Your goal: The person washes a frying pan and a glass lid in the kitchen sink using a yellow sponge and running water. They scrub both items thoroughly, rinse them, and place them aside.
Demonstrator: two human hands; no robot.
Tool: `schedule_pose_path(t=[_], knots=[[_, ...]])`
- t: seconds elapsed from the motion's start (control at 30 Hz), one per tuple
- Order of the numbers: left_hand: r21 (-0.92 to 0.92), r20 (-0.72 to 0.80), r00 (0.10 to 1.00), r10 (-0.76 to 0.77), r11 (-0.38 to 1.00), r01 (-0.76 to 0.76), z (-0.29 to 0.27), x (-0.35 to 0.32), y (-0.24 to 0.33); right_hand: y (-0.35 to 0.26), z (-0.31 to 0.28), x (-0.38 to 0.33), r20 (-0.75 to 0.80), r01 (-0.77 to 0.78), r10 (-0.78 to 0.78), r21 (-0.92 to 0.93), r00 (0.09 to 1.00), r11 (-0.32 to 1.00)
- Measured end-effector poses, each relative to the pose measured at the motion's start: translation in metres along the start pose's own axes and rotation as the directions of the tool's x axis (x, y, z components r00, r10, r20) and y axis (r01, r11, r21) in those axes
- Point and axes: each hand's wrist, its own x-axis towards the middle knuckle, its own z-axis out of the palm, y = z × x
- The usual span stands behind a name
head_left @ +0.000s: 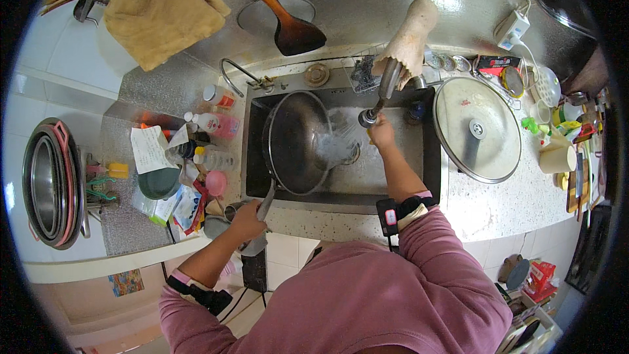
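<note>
My left hand (247, 221) grips the wok (296, 141) handle, my right hand (381, 132) squeezes the sprayer (368, 117) mid-frame, and water could splash out if the wok tips

Glass lid (477, 129) on the counter, wooden spatula (283, 18), stacked steel bowls (51, 183) at left.

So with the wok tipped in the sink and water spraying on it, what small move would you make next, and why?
Probably swing the spray head a little further across the wok. The right hand holds the pull-out sprayer, and the water seems to strike only the wok's right edge, near the drain. The left hand grips the handle, keeping the wok tilted up in the sink, so runoff should drain.
</note>
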Motion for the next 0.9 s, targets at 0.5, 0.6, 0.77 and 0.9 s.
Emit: schedule_pose_path(t=[0.5, 0.6, 0.77, 0.9], knots=[[-0.013, -0.304, 0.953, 0.005, 1.0, -0.01, 0.03, -0.05, -0.028, -0.091, -0.093, 0.003, -0.067, 0.553, -0.733, -0.61, 0.677, 0.567], [-0.074, -0.327, 0.942, 0.073, 0.992, -0.102, 0.044, -0.052, -0.021, -0.118, -0.085, 0.063, -0.227, 0.743, -0.823, -0.355, 0.52, 0.567], [-0.294, -0.136, 0.99, -0.039, 0.956, -0.003, 0.063, -0.06, 0.014, -0.125, -0.085, 0.076, -0.083, 0.609, -0.958, -0.756, 0.273, 0.239], [-0.598, 0.141, 0.989, -0.052, 0.791, 0.127, 0.084, -0.055, 0.036, -0.112, -0.133, 0.027, -0.022, 0.752, -0.871, -0.494, 0.491, 0.436]])
